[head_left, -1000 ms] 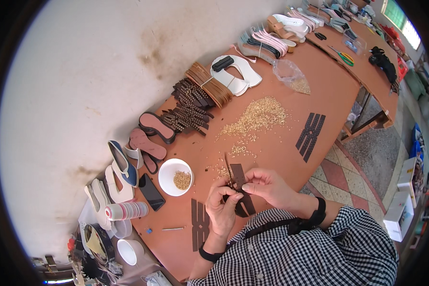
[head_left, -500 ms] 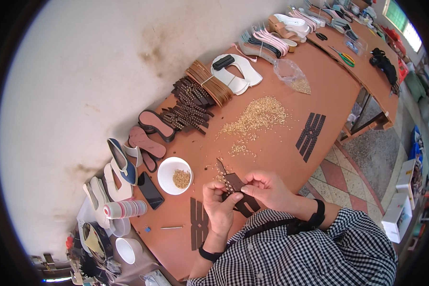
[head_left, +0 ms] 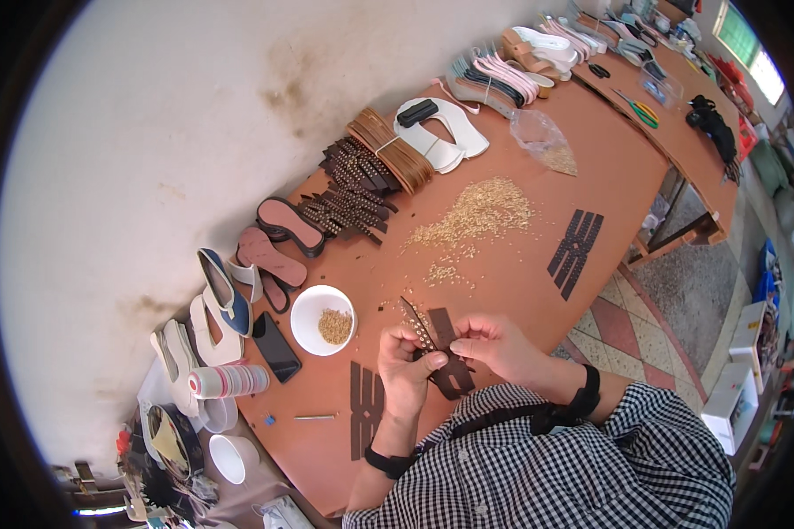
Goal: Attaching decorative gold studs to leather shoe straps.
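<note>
My left hand (head_left: 404, 368) pinches a dark brown slotted strap piece (head_left: 454, 381) near the table's front edge. One of its strips carries a row of gold studs and sticks up past my left fingers. My right hand (head_left: 494, 344), thumb and forefinger together, grips another strip (head_left: 441, 324) of the same piece. Loose gold studs lie by my left fingers, partly hidden. Beyond that hand stands a white bowl (head_left: 301, 333) with gold studs (head_left: 334, 326) in it. A matching slotted piece (head_left: 362, 410) lies left of my left wrist.
A pile of gold studs (head_left: 485, 210) spreads over the brown table (head_left: 538, 322). More slotted pieces (head_left: 576, 254) lie at the right. Studded straps (head_left: 348, 207), soles (head_left: 291, 225), shoes (head_left: 225, 300) and a phone (head_left: 276, 346) line the wall side. A pen-like rod (head_left: 315, 417) lies front left.
The strips of the strap piece have spread apart, and the studded one now shows more fully. My right hand has shifted slightly; both hands keep their hold.
</note>
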{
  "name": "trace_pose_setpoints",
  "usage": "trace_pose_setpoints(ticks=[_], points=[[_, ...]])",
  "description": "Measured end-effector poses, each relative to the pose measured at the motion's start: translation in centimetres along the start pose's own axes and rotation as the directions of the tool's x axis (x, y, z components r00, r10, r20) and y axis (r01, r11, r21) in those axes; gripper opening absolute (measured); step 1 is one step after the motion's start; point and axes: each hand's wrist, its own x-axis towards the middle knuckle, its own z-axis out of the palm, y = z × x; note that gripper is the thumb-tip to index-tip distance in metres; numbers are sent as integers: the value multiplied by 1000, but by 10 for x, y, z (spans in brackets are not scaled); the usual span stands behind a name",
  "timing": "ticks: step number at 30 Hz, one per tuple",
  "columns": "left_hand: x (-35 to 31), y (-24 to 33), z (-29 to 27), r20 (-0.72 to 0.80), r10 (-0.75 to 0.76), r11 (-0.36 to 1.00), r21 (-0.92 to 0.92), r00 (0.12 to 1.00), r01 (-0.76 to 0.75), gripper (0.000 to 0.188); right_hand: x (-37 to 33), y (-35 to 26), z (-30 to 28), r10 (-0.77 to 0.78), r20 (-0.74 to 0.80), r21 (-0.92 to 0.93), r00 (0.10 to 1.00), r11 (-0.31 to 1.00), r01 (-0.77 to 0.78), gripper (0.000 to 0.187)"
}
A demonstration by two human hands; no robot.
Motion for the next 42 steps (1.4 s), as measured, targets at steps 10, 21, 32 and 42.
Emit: trace_pose_setpoints(ticks=[10, 21, 32, 42], points=[[7, -13, -17, 99, -157, 987, -10, 983, 159, 41, 7, 6, -5, 42, -12, -124, 999, 991, -43, 13], [0, 5, 3, 51, 35, 999, 3, 998, -35, 57, 6, 2, 0, 68, 22, 287, 997, 955, -71, 13], [-1, 12, 6, 59, 6, 994, -113, 998, 1, 64, 3, -6, 7, 7, 64, 260, 998, 965, -23, 15], [1, 12, 8, 21, -58, 989, -135, 998, 61, 62, 3, -6, 7, -91, 51, 134, 995, 987, 83, 16]])
